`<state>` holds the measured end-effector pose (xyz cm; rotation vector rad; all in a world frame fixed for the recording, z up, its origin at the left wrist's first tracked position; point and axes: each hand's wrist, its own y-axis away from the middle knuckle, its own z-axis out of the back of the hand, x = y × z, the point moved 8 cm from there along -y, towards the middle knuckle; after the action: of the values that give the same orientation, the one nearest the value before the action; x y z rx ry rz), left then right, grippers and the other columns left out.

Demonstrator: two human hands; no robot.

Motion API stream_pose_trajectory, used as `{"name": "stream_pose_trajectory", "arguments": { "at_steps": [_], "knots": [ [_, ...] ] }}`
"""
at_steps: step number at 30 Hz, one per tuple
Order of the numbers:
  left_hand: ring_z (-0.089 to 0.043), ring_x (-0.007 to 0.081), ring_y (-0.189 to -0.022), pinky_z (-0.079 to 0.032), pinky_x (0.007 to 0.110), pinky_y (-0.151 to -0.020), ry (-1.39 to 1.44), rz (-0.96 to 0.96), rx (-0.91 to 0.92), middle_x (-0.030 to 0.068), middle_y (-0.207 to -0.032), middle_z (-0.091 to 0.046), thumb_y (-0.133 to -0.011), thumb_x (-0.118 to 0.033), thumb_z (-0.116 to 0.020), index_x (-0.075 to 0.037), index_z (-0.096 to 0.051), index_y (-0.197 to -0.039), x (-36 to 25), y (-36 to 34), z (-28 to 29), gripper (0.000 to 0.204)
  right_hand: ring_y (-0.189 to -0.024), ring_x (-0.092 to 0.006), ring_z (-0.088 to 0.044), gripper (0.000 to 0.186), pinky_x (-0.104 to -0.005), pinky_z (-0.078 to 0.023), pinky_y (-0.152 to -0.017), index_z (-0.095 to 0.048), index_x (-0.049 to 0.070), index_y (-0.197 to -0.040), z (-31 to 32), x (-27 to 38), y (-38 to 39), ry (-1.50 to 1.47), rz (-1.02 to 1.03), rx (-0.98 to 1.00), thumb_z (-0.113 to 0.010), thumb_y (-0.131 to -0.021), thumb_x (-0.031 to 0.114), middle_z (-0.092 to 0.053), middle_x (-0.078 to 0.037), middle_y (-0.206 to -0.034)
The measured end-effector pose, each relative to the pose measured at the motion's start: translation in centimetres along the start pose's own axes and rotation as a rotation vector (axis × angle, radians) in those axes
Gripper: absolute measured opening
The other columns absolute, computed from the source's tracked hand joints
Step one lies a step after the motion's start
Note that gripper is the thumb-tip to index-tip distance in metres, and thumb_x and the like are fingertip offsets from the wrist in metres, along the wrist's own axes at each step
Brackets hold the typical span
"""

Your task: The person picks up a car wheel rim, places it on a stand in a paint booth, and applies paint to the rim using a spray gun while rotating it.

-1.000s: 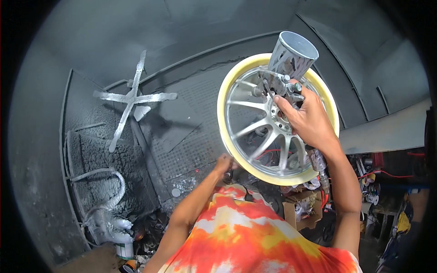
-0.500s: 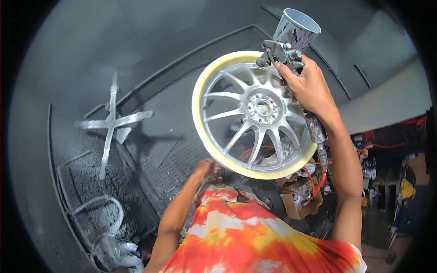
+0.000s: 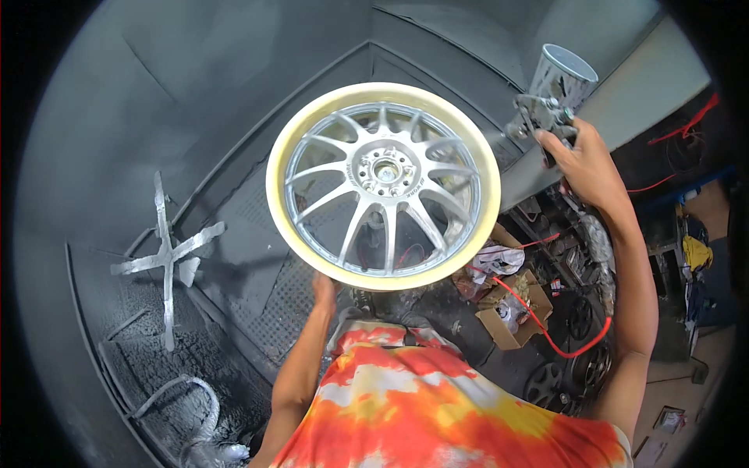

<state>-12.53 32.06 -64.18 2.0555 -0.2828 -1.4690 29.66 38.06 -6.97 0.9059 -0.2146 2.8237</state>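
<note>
In front of me is a silver multi-spoke car wheel (image 3: 388, 173) with a pale yellow outer lip, its face turned up toward me. My right hand (image 3: 585, 164) grips a paint-smeared spray gun (image 3: 546, 115) beyond the wheel's right side. On top of the gun sits a paint-streaked cup (image 3: 565, 76), and its nozzle points left at the lip, where faint mist seems to show. My left hand (image 3: 324, 292) is at the lip's lower left edge; the wheel hides its fingers, so its grip is unclear.
A silver-coated cross-shaped stand (image 3: 167, 253) is at the left, against dark booth walls (image 3: 226, 86). A red hose (image 3: 573, 353) loops at the right near an open cardboard box (image 3: 511, 316). More wheels (image 3: 544, 382) lie at the lower right.
The spray gun in my right hand has moved right, off the wheel's upper right and out past the lip. My left hand has moved to the lower left lip. The view has shifted too.
</note>
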Motion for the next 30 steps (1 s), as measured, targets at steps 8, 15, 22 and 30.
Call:
{"name": "stream_pose_trajectory", "arguments": {
  "at_steps": [8,15,22,30],
  "knots": [
    [-0.067,0.0327,-0.120,-0.057,0.047,-0.102,0.062,0.262,0.257,0.0209,-0.133,-0.066,-0.109,-0.030,-0.050,0.003,-0.056,-0.138,7.5,10.1,-10.1,0.044,-0.058,-0.0068,-0.059,0.036,-0.0235,-0.045,-0.044,-0.063,0.000,-0.126,2.3,-3.2,9.0,-0.196,-0.161,0.158,-0.069,-0.102,0.025,-0.067,-0.003,-0.079],
    [-0.075,0.0216,-0.090,-0.063,0.036,-0.082,-0.180,0.359,0.399,0.0149,-0.110,-0.076,-0.107,-0.028,-0.058,0.002,-0.066,-0.122,11.0,13.3,-13.1,0.035,-0.053,-0.0040,-0.053,0.028,-0.0207,-0.041,-0.043,-0.066,0.002,-0.122,0.4,1.1,10.4,-0.429,-0.055,0.230,-0.071,-0.101,0.020,-0.069,-0.003,-0.080],
    [-0.070,0.0137,-0.097,-0.058,0.031,-0.088,-0.317,0.386,0.836,0.0067,-0.106,-0.073,-0.110,-0.020,-0.055,-0.001,-0.068,-0.117,3.8,21.4,-19.3,0.024,-0.054,-0.0035,-0.056,0.033,-0.0212,-0.040,-0.043,-0.065,0.000,-0.129,-0.8,3.0,8.3,-0.388,0.058,0.143,-0.072,-0.102,0.019,-0.072,-0.003,-0.081],
    [-0.065,0.0134,-0.085,-0.054,0.033,-0.082,-0.456,-0.237,1.271,0.0067,-0.089,-0.070,-0.107,-0.020,-0.056,0.003,-0.069,-0.103,-9.6,27.6,-27.1,0.027,-0.052,-0.0037,-0.053,0.032,-0.0228,-0.040,-0.043,-0.066,-0.001,-0.126,-1.4,2.5,10.0,-0.345,-0.164,0.157,-0.071,-0.101,0.017,-0.071,-0.004,-0.080]
  ]
}}
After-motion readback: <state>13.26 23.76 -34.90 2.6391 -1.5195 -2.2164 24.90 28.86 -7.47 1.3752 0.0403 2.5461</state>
